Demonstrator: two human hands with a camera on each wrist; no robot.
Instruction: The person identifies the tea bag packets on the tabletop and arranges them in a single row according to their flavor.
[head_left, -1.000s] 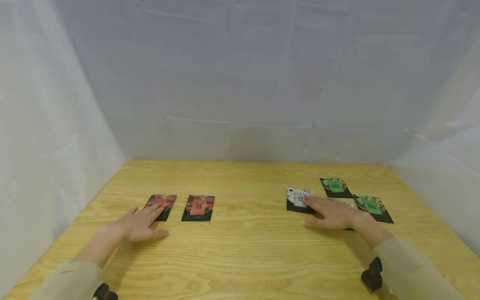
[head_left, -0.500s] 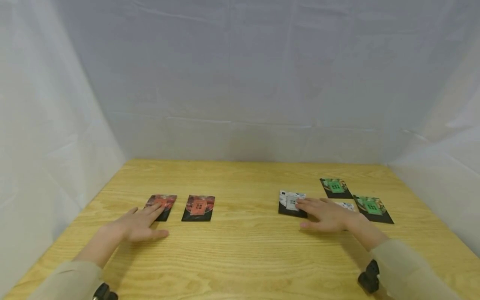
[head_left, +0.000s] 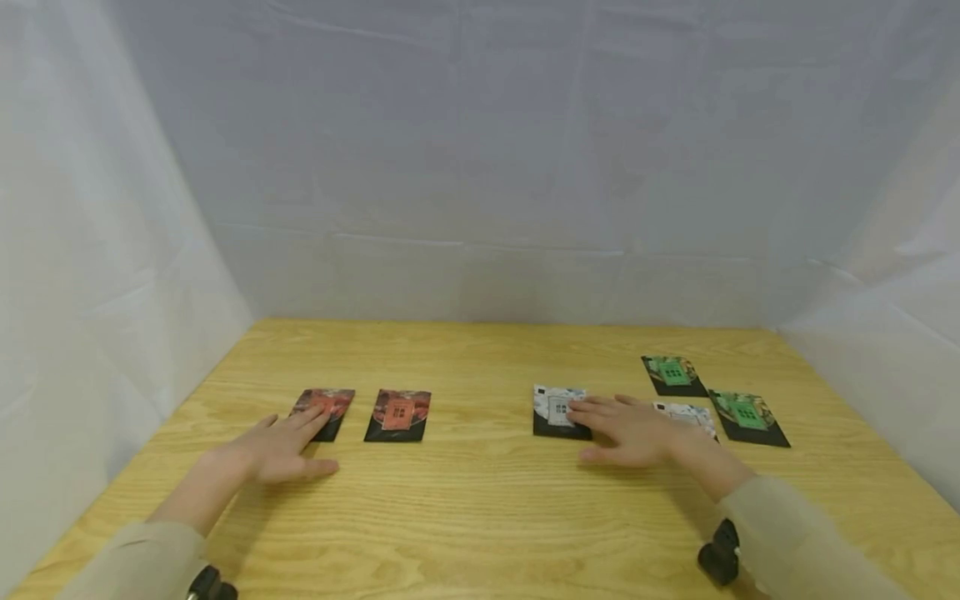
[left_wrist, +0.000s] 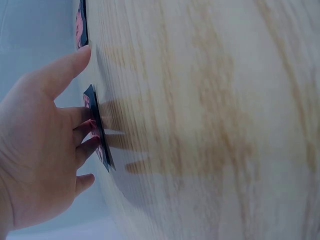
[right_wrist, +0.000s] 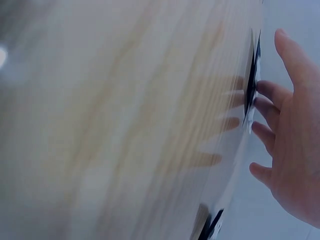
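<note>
My left hand (head_left: 277, 454) lies with its fingers spread, fingertips on a red-and-black packet (head_left: 335, 410) at the left. A second red-and-black packet (head_left: 397, 415) lies flat just to the right of it. My right hand (head_left: 630, 429) is stretched out too, its fingertips touching a white-and-black packet (head_left: 553, 412) right of the table's middle. Another white-and-black packet (head_left: 692, 412) is partly hidden behind the right hand and wrist. In the left wrist view the fingertips press on the red-and-black packet (left_wrist: 102, 145); the right wrist view has straight fingers against the white-and-black packet (right_wrist: 252, 82).
Two green-and-black packets lie at the right: the farther green packet (head_left: 673, 375) and the nearer green packet (head_left: 747, 417). White sheeting (head_left: 480, 167) encloses the wooden table (head_left: 465, 525) at the back and both sides. Dark wrist devices (head_left: 720, 552) sit on the sleeves.
My right hand has slid the white-and-black packet leftward across the table, uncovering more of the second white packet. The left hand and the red packets have stayed in place.
</note>
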